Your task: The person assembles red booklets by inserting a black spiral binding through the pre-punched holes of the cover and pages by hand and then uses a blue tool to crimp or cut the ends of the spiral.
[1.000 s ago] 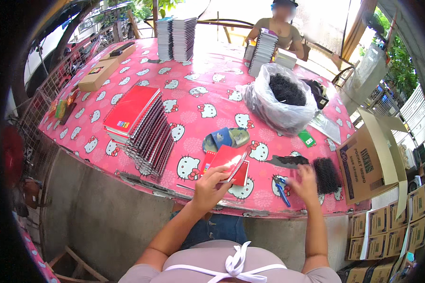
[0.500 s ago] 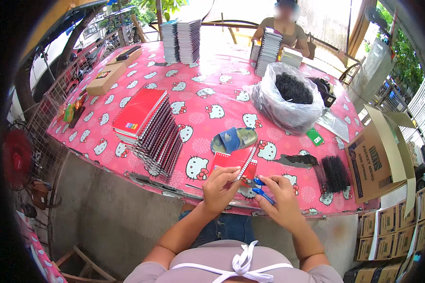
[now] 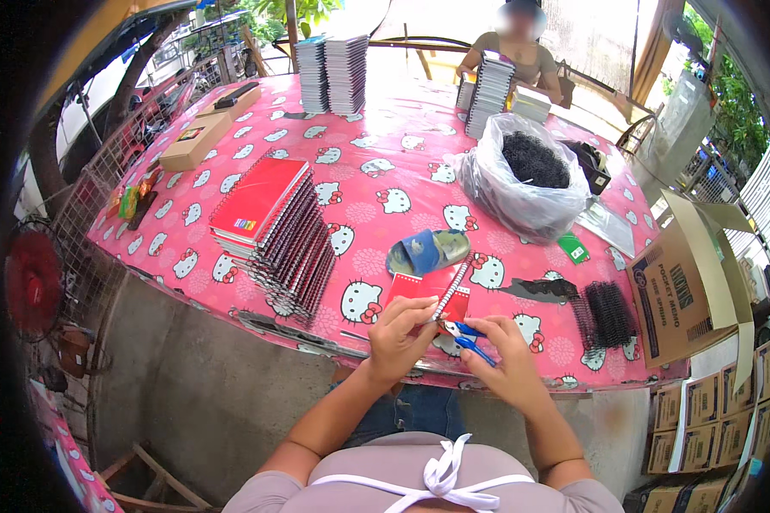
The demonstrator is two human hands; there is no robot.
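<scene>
A red spiral notebook (image 3: 443, 281) lies near the table's front edge, its white-looking spiral running toward me. My left hand (image 3: 399, 339) is closed, thumb and fingers pinching the notebook at the near end of that spiral. In my right hand (image 3: 515, 362) are blue-handled pliers (image 3: 476, 350), gripped with the handles spread apart. Their metal jaws point left and meet the spiral's near end by my left fingertips. Whether the jaws are closed on the wire is too small to tell. A blue slipper (image 3: 428, 252) rests against the notebook's far side.
Red notebooks form a tall stack (image 3: 261, 205) at left. To the right are black spiral coils (image 3: 609, 315), a black scrap (image 3: 539, 291), an open cardboard box (image 3: 680, 286) and a plastic bag (image 3: 492, 190) of black coils. Across the table, a person (image 3: 513, 60) sits behind more notebooks.
The view has shifted slightly. Both hands keep their hold at the spiral's near end, and more of the pliers' metal jaws shows now.
</scene>
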